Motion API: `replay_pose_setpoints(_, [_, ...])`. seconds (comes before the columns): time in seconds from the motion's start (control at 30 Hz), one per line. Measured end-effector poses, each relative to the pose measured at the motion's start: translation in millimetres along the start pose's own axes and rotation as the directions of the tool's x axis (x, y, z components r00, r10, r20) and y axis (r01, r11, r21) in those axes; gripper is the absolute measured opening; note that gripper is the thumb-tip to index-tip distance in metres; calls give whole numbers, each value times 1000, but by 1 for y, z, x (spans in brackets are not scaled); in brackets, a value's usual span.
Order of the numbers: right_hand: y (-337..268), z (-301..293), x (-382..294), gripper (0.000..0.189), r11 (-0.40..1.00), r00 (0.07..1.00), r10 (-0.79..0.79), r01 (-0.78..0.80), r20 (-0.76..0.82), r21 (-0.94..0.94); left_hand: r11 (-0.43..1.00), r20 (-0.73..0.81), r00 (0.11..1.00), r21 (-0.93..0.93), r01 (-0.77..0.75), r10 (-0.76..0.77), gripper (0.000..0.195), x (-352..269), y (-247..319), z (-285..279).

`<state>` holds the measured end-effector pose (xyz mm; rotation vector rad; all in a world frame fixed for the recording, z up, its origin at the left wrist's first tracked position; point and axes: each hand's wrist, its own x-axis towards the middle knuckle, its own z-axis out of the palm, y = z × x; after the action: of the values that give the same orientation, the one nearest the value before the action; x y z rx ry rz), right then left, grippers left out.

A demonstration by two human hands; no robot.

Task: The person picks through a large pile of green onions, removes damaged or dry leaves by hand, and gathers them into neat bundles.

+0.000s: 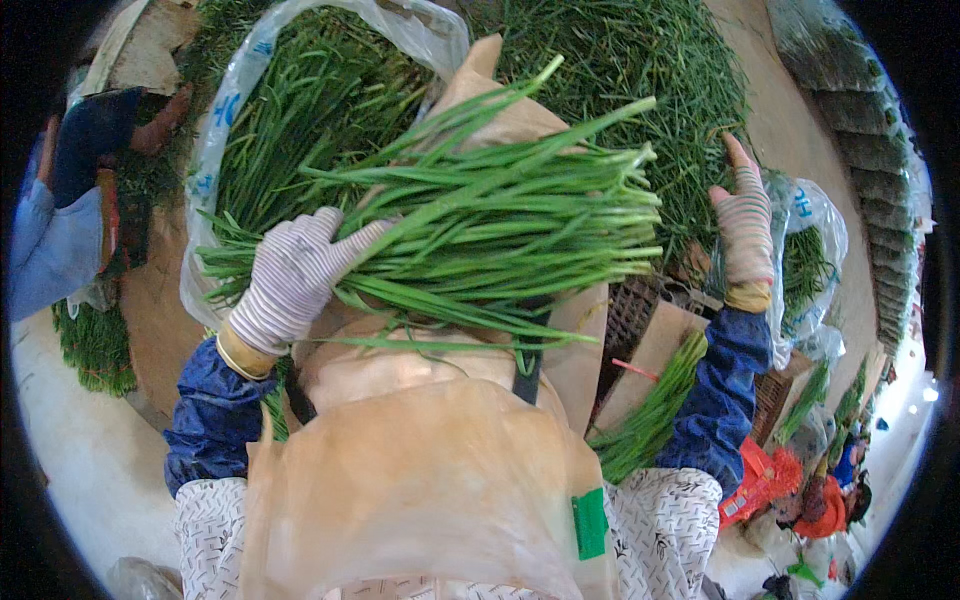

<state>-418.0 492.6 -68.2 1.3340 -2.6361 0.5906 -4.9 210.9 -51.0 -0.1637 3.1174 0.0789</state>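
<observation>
My left hand (289,277), in a striped knit glove, grips a bunch of long green leafy stalks (480,217), perhaps garlic chives, near its leafy end. The pale cut ends point right, and the bunch lies across above my lap and tan apron (442,465). My right hand (742,217), in a striped glove with bare fingertips, is apart from the bunch, to its right, with thumb and index finger spread. It is beside a big heap of loose green leaves (637,67). Behind the bunch, an open clear plastic bag (225,112) holds more green stalks.
At the lower right, a tied bunch of stalks (652,412) rests by a cardboard piece and a dark plastic crate (630,315). Another clear bag (821,217) of greens stands right of my right hand. Another person (67,217) is at the far left, near bundled greens (94,349).
</observation>
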Motion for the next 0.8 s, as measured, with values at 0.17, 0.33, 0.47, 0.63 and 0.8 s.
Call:
replay_pose_setpoints(0.17, [-36, 35, 63, 53, 752, 953, 253, -302, 166, 586, 999, -70, 997, -6, -36, 36, 59, 7, 2, -1])
replay_pose_setpoints(0.33, [-58, 45, 59, 74, 292, 726, -158, -613, 669, 734, 999, -38, 999, -40, 4, -6, 53, 4, -1, 9])
replay_pose_setpoints(0.47, [-84, 27, 10, 57, 42, 793, -90, -602, 603, 798, 903, -43, 989, -415, 112, -142, 58, 7, 2, 11])
replay_pose_setpoints(0.63, [-111, 17, -43, 55, -32, 852, 224, -478, 473, 878, 625, -71, 946, -766, 150, -315, 61, -5, -10, 56])
replay_pose_setpoints(0.8, [-129, 7, -69, 57, 22, 869, 377, -356, 322, 934, -217, 399, 817, -916, 337, -416, 49, 0, -19, 49])
